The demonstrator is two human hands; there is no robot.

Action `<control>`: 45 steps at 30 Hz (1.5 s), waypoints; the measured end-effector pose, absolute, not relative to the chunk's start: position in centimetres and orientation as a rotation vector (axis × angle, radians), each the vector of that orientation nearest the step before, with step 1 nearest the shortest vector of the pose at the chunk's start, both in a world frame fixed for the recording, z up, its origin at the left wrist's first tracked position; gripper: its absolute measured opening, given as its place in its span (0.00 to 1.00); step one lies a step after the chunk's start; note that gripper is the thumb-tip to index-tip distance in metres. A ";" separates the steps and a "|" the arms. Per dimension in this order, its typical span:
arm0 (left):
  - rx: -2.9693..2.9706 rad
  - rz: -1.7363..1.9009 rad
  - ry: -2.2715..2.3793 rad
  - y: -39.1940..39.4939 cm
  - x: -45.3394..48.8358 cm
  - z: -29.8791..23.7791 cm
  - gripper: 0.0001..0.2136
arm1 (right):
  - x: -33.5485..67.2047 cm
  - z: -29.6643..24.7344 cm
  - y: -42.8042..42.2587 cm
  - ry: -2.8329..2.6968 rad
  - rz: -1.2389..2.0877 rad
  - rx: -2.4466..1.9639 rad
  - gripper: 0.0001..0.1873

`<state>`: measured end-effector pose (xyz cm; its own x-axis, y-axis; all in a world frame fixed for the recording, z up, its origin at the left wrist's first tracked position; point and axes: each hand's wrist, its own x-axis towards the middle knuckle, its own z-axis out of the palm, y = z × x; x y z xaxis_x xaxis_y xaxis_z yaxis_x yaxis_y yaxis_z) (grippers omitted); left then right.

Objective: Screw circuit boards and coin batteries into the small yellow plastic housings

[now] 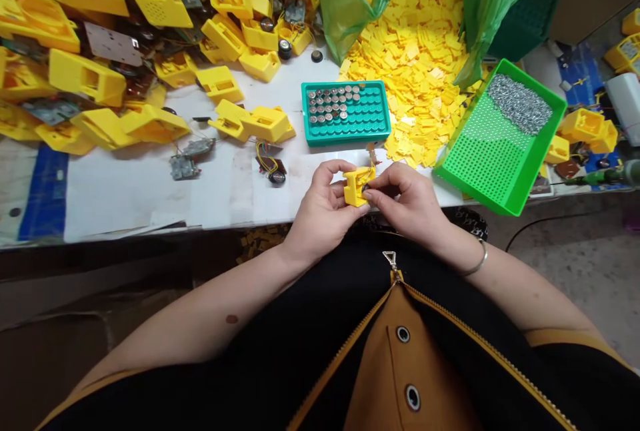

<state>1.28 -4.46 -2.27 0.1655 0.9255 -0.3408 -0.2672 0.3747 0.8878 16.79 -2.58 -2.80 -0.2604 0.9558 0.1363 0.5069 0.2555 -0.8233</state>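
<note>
Both hands meet over the near edge of the white table (150,191). My left hand (323,207) grips a small yellow plastic housing (357,187), fingers curled round it. My right hand (407,201) is closed in a pinch at the housing's right side, on a small dark part that I cannot make out. Just beyond the hands stands a teal tray (350,127) with several round button cells (331,102) in its far left rows.
A heap of yellow housings (100,51) with circuit boards (193,156) and wires fills the table's left. A green bag (350,4) spills small yellow plates (420,51) at centre back. A green perforated tray (493,164) with small metal pieces (520,104) lies at right.
</note>
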 end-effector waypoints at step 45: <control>0.338 0.837 0.866 -3.0 -0.5 -2.2 0.15 | 18.1 -1.8 -2.2 -2.295 0.652 -0.846 0.17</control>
